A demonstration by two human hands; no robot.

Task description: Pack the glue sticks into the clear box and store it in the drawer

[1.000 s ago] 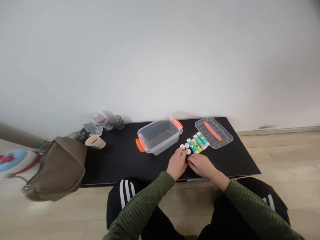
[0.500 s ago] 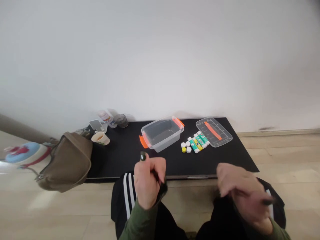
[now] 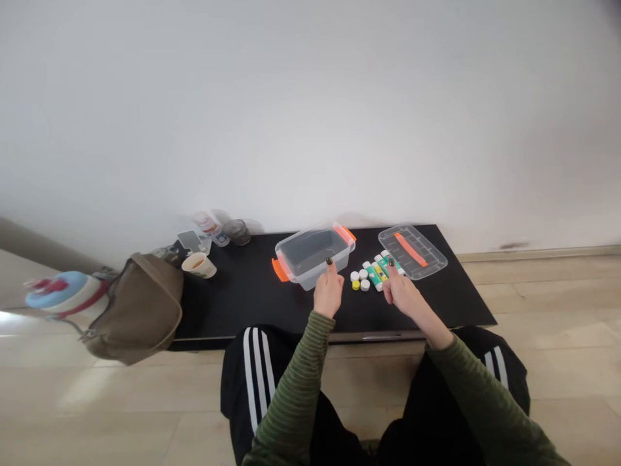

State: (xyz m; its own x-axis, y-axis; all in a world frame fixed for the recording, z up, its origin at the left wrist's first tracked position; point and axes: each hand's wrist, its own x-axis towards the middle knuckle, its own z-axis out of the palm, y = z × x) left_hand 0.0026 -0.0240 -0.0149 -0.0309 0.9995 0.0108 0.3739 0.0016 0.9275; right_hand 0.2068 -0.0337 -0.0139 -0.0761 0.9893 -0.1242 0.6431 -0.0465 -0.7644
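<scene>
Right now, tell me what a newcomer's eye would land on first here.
The clear bin with orange latches sits open on the black table, its lid lying to the right. Between them lie bright glue sticks and loose caps; the left hand is at the bin, the right hand at the sticks.

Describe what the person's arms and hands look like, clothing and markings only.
Long dark green sleeves with fine stripes cover both arms, the left sleeve and the right sleeve. The left hand and right hand are ungloved, with dark-painted fingernails.

Green ribbed sleeves; black trousers, white stripes.
</scene>
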